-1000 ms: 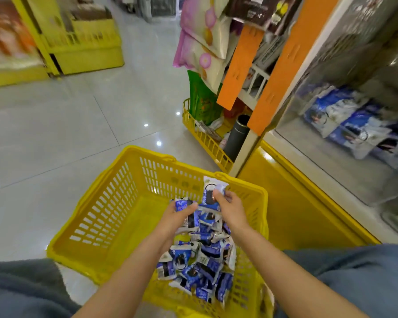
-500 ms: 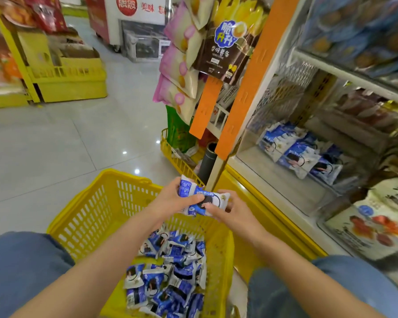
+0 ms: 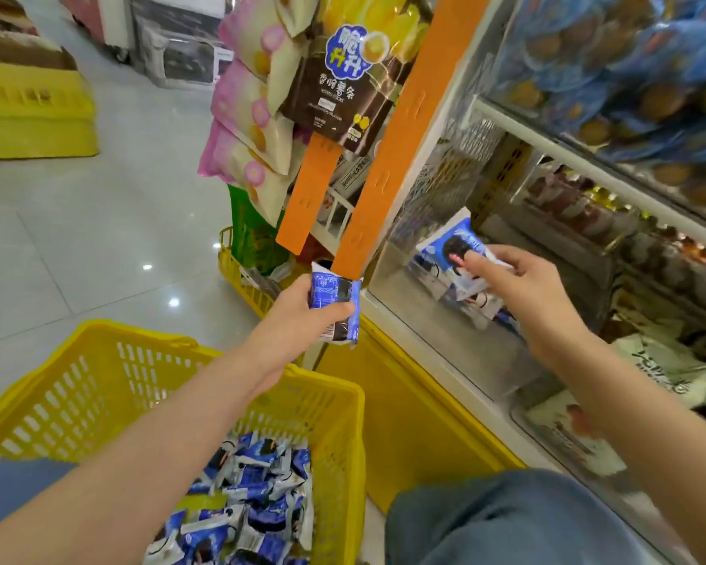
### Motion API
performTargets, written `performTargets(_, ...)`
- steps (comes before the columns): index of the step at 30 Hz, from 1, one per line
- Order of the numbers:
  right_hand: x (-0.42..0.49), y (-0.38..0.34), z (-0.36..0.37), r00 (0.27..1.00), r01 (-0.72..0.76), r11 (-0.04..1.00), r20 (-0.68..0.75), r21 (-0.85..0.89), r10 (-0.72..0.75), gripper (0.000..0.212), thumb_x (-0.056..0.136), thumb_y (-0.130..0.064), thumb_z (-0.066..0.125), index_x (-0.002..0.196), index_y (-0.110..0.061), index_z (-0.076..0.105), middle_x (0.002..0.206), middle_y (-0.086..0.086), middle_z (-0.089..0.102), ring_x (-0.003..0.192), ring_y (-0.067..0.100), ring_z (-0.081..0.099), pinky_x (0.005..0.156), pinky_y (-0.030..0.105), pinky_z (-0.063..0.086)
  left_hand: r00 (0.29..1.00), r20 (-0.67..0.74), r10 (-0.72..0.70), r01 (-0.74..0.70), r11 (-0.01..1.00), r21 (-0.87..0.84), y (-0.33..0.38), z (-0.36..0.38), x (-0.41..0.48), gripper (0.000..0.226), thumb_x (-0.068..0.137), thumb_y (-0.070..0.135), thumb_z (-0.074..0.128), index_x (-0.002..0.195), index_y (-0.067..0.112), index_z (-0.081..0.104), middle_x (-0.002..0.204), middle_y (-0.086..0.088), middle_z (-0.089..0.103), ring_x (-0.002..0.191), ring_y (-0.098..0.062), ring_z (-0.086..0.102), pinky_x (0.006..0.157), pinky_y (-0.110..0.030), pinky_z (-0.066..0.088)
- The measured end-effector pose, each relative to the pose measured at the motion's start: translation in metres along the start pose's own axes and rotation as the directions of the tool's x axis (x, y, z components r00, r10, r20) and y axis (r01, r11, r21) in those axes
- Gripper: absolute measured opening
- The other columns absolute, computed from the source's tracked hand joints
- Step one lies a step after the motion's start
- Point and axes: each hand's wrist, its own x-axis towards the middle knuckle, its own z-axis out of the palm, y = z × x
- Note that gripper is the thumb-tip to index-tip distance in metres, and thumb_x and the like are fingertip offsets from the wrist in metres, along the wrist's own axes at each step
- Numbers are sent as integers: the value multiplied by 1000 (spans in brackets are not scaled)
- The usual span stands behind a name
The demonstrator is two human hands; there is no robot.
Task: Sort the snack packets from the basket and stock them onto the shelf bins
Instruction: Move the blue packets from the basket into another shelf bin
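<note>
- Snack packets, small blue-and-white foil pouches, lie heaped in the near right corner of a yellow slatted plastic basket standing on the pale tiled floor.
- Left hand hovers above the basket's far rim, fingers curled around one upright blue-and-white packet whose printed back faces the camera.
- Right hand is stretched out over the front edge of a clear plastic shelf bin, pinching a second blue-and-white packet between thumb and fingers.
- Matching packets already in the bin lie just below that hand, blurred.
- Two orange plastic hanging strips run down the shelf's left end; a dark brown snack bag and pink-and-cream bags hang there.
- Blue-wrapped goods fill the upper shelf, too blurred to identify.
- One knee in blue denim shows at the bottom, right of the basket.
</note>
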Motion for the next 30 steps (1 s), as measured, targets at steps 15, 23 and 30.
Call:
performTargets(15, 125, 58, 40, 980, 131, 775, 197, -618, -8, 37, 76, -33, 75, 104, -11, 63, 92, 2, 64, 81, 11, 56, 75, 29, 49, 999, -30, -21, 19, 997, -71, -3, 18, 40, 29, 87, 12, 62, 113, 22, 54, 99, 9, 65, 84, 1, 62, 58, -7, 49)
performTargets(23, 122, 55, 41, 978, 177, 612, 208, -771, -21, 44, 81, -51, 64, 111, -19, 58, 106, -1, 66, 93, 16, 60, 75, 34, 50, 996, -41, -79, 75, 993, -89, -2, 21, 46, 29, 88, 17, 61, 115, 22, 53, 104, 7, 65, 88, -3, 62, 58, -10, 48)
performTargets(30, 56, 11, 41, 954, 295, 889, 54, -351, -295, 18, 96, -27, 48, 111, -19, 54, 101, -4, 60, 77, 1, 53, 65, 15, 44, 970, -76, -232, 195, 922, -335, 1, 19, 37, 23, 95, 32, 46, 109, 17, 56, 93, -6, 64, 78, -16, 59, 73, -28, 46)
